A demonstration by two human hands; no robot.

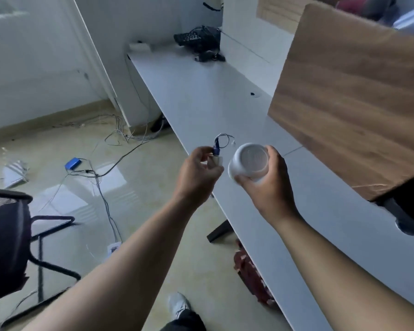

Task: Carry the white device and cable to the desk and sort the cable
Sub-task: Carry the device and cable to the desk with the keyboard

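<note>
My right hand (268, 185) grips a round white device (247, 162), tipped so its flat circular base faces me, just above the near edge of the long white desk (201, 91). My left hand (197, 173) pinches a short cable (221, 142) with a blue connector and a small white plug; its thin grey wire loops up above my fingers. The two hands are close together, a small gap between cable and device.
A wood-grain partition (349, 101) stands on the desk at right. A black keyboard (197, 38) lies at the desk's far end. Loose wires (105, 173) and a blue box (73, 162) litter the floor. A black mesh chair (7, 240) stands at left.
</note>
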